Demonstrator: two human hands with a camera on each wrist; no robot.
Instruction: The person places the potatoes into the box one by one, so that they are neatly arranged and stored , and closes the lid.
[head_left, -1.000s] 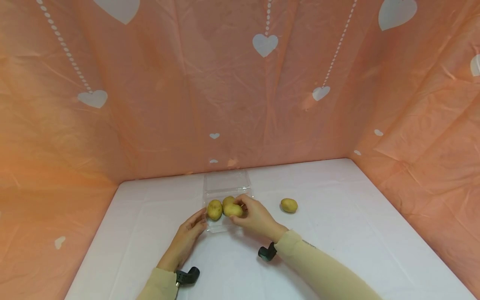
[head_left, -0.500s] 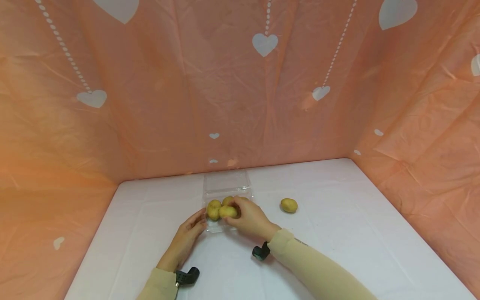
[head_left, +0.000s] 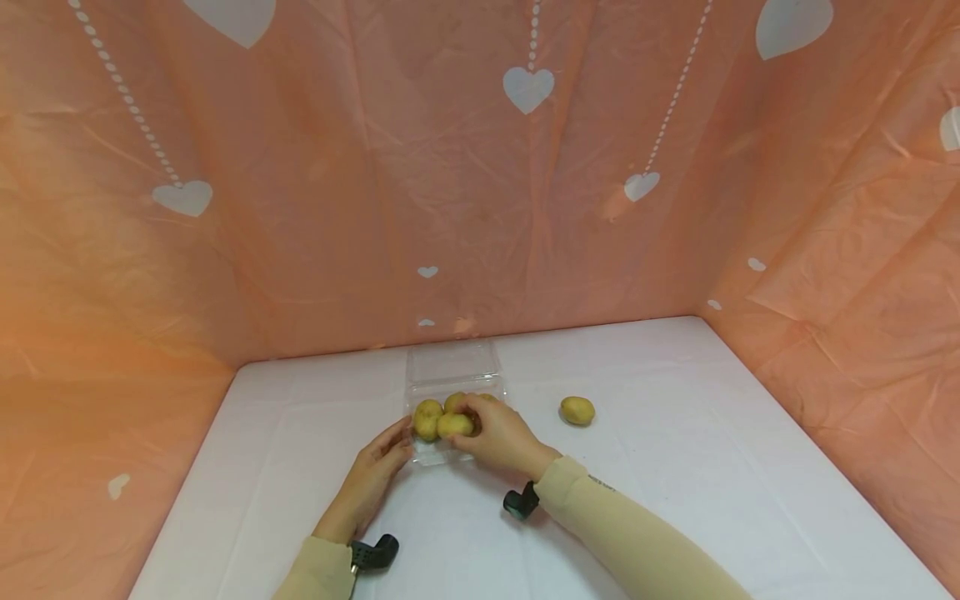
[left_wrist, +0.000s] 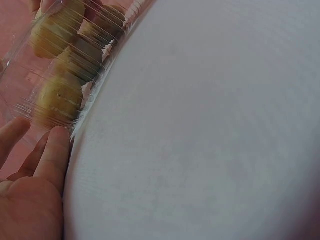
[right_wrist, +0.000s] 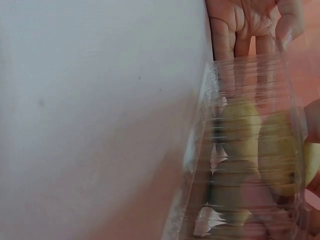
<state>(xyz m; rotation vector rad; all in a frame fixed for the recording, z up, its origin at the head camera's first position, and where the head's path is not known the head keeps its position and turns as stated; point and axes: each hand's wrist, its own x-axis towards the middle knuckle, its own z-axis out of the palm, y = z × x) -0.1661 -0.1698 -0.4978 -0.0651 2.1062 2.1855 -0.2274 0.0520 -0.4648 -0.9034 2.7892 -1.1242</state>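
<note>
A clear plastic clamshell box [head_left: 431, 454] lies on the table with its lid folded back. Several potatoes are inside, among them one [head_left: 427, 420] at the left and one [head_left: 454, 401] behind it. My right hand [head_left: 504, 433] pinches a potato [head_left: 455, 425] between thumb and fingers, low over the front of the box and close against the left one. My left hand [head_left: 378, 467] rests against the box's left wall, fingers fairly straight, seen also in the left wrist view. Part of a potato [head_left: 487, 397] shows beyond my right hand, which mostly hides it.
One more potato [head_left: 577, 410] lies on the white tablecloth [head_left: 637, 475] to the right of the box. The transparent lid [head_left: 453, 360] stretches toward the back edge. Orange curtains [head_left: 465, 208] with white hearts enclose the table at the back and sides.
My right hand has moved a little left with its potato, bringing it up to the left potato. A potato behind that hand has come into sight. The left hand has stayed in place.
</note>
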